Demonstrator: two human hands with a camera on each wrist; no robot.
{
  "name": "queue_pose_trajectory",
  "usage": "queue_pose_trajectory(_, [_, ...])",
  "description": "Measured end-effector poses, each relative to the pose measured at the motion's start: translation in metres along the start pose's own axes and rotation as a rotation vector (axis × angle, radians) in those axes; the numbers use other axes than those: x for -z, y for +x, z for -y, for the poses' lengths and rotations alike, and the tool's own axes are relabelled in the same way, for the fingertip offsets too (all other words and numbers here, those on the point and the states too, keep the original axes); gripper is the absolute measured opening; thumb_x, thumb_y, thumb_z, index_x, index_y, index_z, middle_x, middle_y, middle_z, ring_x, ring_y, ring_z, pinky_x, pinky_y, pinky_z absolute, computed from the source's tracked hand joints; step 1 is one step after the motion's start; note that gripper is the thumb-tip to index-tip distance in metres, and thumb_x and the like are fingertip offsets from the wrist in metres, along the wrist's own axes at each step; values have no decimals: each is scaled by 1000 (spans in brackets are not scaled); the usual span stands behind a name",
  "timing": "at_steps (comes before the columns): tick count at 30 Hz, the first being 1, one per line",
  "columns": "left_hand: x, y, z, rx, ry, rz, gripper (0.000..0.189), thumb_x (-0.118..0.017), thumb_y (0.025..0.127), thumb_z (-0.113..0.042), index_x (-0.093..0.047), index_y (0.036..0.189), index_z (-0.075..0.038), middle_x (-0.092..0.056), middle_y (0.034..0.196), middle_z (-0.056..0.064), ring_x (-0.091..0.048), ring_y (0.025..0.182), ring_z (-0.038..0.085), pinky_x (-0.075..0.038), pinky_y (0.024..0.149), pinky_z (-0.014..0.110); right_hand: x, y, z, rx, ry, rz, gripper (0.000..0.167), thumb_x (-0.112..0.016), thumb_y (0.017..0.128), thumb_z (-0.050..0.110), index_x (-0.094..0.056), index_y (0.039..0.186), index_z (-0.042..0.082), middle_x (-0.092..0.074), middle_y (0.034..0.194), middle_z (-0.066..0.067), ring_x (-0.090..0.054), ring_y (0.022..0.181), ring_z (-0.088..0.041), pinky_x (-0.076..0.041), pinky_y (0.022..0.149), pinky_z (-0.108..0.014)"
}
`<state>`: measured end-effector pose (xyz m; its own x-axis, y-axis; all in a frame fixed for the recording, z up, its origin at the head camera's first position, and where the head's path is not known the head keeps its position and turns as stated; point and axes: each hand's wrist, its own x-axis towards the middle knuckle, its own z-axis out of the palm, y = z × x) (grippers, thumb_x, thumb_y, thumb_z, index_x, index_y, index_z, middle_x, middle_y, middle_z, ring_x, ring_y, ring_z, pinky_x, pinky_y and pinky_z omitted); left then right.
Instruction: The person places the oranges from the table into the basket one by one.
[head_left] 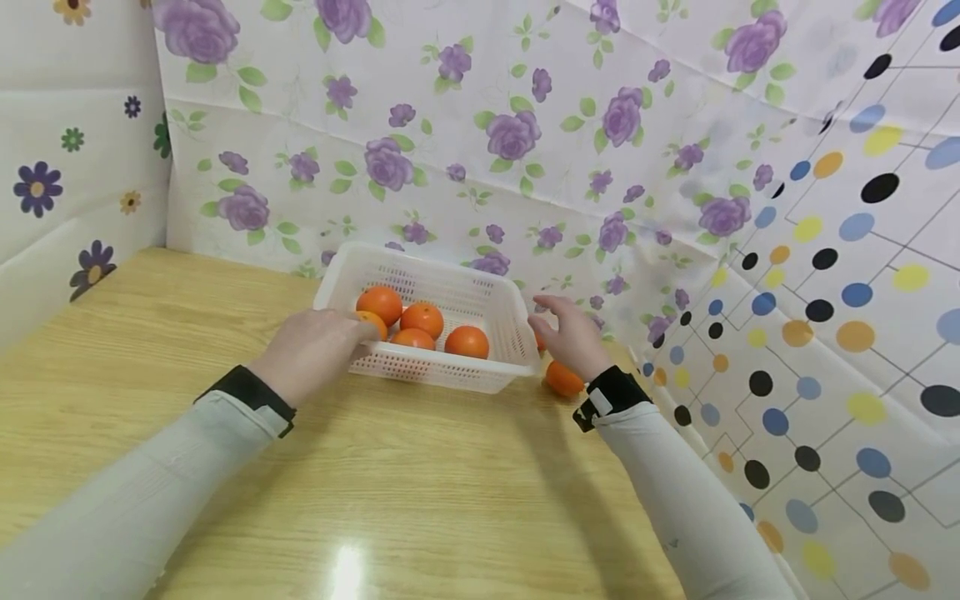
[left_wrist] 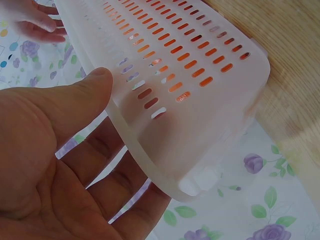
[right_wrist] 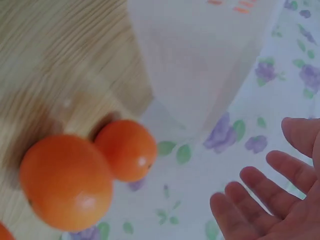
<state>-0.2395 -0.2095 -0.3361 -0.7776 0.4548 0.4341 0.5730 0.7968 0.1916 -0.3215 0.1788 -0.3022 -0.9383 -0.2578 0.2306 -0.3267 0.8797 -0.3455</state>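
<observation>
A white plastic basket [head_left: 427,371] with slotted walls stands at the back of the table, with several oranges [head_left: 422,321] inside. My left hand [head_left: 318,346] grips its near left rim. In the left wrist view the thumb [left_wrist: 97,85] lies on the rim and the fingers curl behind it. Beyond the basket's right end, my right hand [head_left: 573,337] is held apart from it, fingers spread and holding nothing. Under that hand, an orange [head_left: 564,379] sits on the table, partly covered by the wrist. The right wrist view shows a large orange [right_wrist: 65,182] beside a smaller one [right_wrist: 125,150].
A wooden table [head_left: 420,483] spreads out in front of the basket. Behind it hangs a cloth with purple flowers [head_left: 513,133]. On the right a dotted sheet [head_left: 840,333] stands close to my right arm, and another flowered sheet [head_left: 75,167] borders the left side.
</observation>
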Motion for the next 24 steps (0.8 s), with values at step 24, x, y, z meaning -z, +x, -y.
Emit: queue_pose_trajectory(24, [3, -1, -1, 18, 7, 36, 26, -88, 90, 2, -79, 108, -15, -68, 87, 0, -62, 79, 23, -57, 71, 43, -21, 24, -43, -80, -270, 172, 70, -75, 106, 27, -46, 167, 7, -43, 168, -28, -50, 147, -52, -43, 118, -67])
